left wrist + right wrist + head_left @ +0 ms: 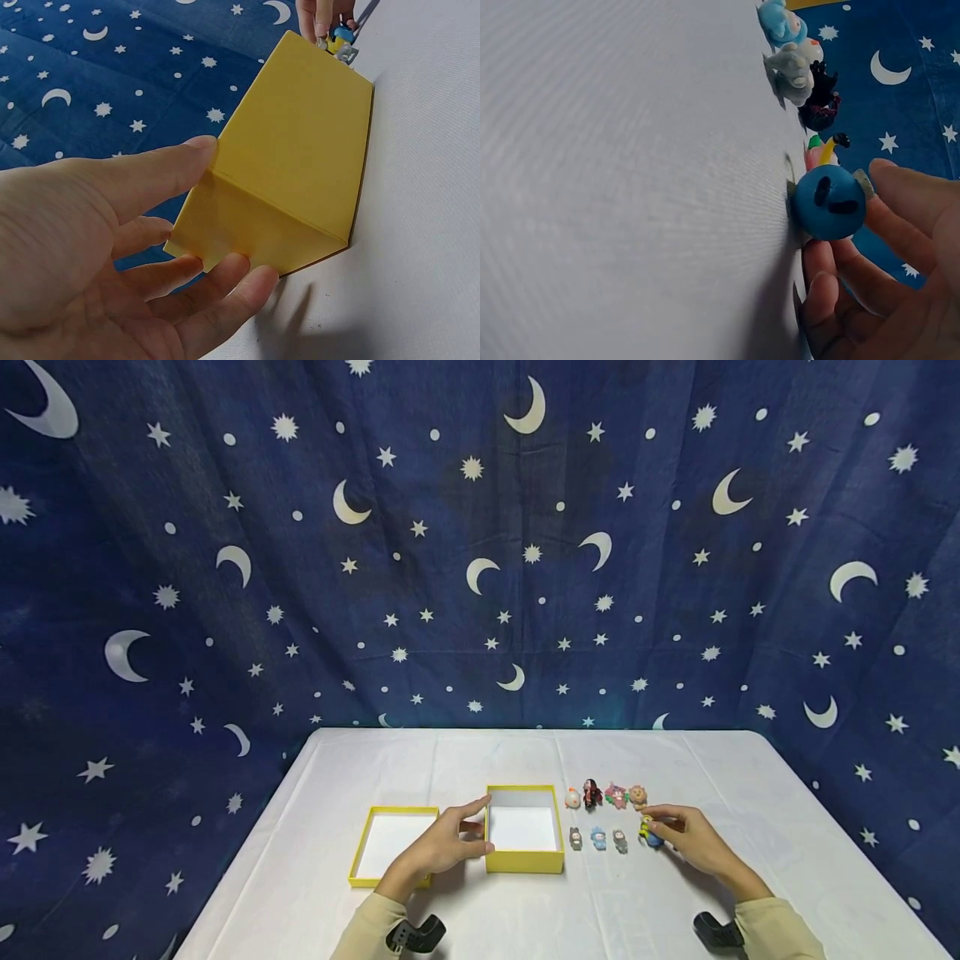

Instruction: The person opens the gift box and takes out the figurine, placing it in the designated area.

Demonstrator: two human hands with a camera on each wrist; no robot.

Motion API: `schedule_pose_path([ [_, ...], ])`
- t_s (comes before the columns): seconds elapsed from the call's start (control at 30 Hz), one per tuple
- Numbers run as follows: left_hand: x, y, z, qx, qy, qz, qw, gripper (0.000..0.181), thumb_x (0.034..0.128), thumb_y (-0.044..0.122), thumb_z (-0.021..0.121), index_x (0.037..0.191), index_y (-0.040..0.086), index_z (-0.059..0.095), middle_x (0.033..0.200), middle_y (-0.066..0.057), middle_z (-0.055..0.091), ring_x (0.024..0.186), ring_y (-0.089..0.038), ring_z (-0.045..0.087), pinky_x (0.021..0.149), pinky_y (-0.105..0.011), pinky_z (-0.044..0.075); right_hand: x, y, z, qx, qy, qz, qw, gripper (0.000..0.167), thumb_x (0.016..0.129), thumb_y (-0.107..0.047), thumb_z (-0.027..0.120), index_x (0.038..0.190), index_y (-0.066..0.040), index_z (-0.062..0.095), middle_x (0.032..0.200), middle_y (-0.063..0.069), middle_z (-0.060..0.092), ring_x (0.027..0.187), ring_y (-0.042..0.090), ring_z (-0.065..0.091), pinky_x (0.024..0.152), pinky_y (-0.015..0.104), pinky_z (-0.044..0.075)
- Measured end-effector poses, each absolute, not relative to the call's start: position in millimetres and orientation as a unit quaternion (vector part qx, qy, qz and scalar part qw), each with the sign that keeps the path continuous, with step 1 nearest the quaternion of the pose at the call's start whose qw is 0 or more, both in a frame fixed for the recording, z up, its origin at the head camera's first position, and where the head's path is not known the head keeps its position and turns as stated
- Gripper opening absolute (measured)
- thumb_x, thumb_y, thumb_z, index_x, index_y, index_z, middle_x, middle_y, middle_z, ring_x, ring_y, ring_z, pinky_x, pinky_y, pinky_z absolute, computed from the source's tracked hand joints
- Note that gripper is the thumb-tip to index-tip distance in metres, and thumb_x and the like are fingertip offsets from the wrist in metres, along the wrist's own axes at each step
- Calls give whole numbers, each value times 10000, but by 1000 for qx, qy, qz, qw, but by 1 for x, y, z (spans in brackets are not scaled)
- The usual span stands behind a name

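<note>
A yellow box (525,862) with a white inside stands upright on the table, its top uncovered. My left hand (438,845) touches the box's left side; in the left wrist view its thumb and fingertips rest against the yellow wall (296,142), fingers mostly straight. To the right, my right hand (697,842) pinches a small yellow-and-blue minion-like figurine (649,833) low over the table. The right wrist view shows the figurine's round blue underside (829,204) between thumb and fingers. Whether it still touches the cloth I cannot tell.
A shallow yellow-rimmed lid (390,843) lies left of the box. Between box and right hand are small figurines in two rows, including a dark-haired one (591,794), a pink one (617,796) and a blue one (598,837). A starry curtain (480,568) hangs behind the white table (637,910).
</note>
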State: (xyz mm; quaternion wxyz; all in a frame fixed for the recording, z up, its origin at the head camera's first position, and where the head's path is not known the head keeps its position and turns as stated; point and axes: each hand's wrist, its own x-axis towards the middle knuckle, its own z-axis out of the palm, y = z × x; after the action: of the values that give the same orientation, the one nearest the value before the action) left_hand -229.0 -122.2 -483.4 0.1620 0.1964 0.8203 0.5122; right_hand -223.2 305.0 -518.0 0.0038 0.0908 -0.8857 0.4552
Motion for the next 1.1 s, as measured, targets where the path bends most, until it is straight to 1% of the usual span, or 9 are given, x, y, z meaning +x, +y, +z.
schedule_pose_path([
  [0.17, -228, -122, -484, 191, 825, 508, 160, 785, 899, 170, 766, 1572, 100, 368, 1606, -132, 411, 1291, -304, 567, 1091, -540, 442, -225, 304, -516, 86, -890, 448, 18, 298, 992, -150, 637, 1217, 39, 687, 1194, 241, 707, 862, -28, 645, 723, 207, 510],
  [0.37, -226, -121, -483, 192, 826, 505, 158, 770, 908, 161, 753, 1571, 89, 366, 1621, -124, 389, 1309, -318, 565, 1119, -554, 416, -227, 304, -513, 63, -894, 443, 19, 324, 1011, -182, 614, 1236, 44, 667, 1231, 257, 687, 855, 0, 657, 672, 239, 492],
  [0.47, -225, -120, -482, 191, 826, 506, 158, 767, 909, 153, 751, 1569, 83, 368, 1623, -122, 386, 1305, -316, 567, 1125, -557, 407, -227, 304, -511, 67, -891, 449, 26, 336, 1010, -190, 619, 1236, 55, 666, 1234, 267, 686, 857, 16, 678, 676, 242, 505],
  [0.6, -225, -120, -482, 188, 827, 506, 158, 766, 905, 150, 755, 1566, 79, 373, 1614, -121, 402, 1295, -310, 571, 1134, -565, 390, -228, 303, -507, 78, -892, 442, 46, 322, 1008, -174, 622, 1223, 60, 671, 1212, 263, 701, 868, 18, 685, 714, 224, 516],
  [0.83, -225, -120, -481, 189, 828, 504, 157, 762, 909, 151, 752, 1566, 84, 374, 1617, -122, 396, 1305, -314, 567, 1132, -561, 396, -232, 296, -498, 83, -901, 418, 83, 289, 1002, -157, 625, 1208, 34, 689, 1237, 261, 688, 936, 145, 678, 752, 244, 515],
  [0.9, -225, -120, -480, 190, 828, 504, 156, 761, 910, 148, 751, 1566, 80, 373, 1618, -123, 394, 1302, -313, 569, 1131, -557, 398, -234, 294, -495, 87, -901, 415, 90, 275, 1005, -152, 618, 1203, 22, 697, 1220, 241, 703, 942, 129, 680, 775, 254, 516],
  [0.97, -225, -120, -480, 192, 828, 504, 155, 760, 910, 144, 750, 1566, 75, 372, 1617, -124, 396, 1296, -310, 571, 1130, -554, 398, -236, 292, -493, 89, -901, 414, 98, 268, 1005, -156, 618, 1196, 11, 704, 1201, 218, 716, 934, 67, 667, 791, 251, 516],
  [1.1, -226, -121, -480, 191, 829, 503, 154, 759, 909, 143, 750, 1565, 76, 374, 1612, -126, 404, 1289, -306, 575, 1133, -556, 393, -239, 289, -490, 94, -893, 429, 101, 283, 1003, -147, 620, 1209, 34, 692, 1182, 232, 719, 912, -27, 631, 794, 230, 517],
])
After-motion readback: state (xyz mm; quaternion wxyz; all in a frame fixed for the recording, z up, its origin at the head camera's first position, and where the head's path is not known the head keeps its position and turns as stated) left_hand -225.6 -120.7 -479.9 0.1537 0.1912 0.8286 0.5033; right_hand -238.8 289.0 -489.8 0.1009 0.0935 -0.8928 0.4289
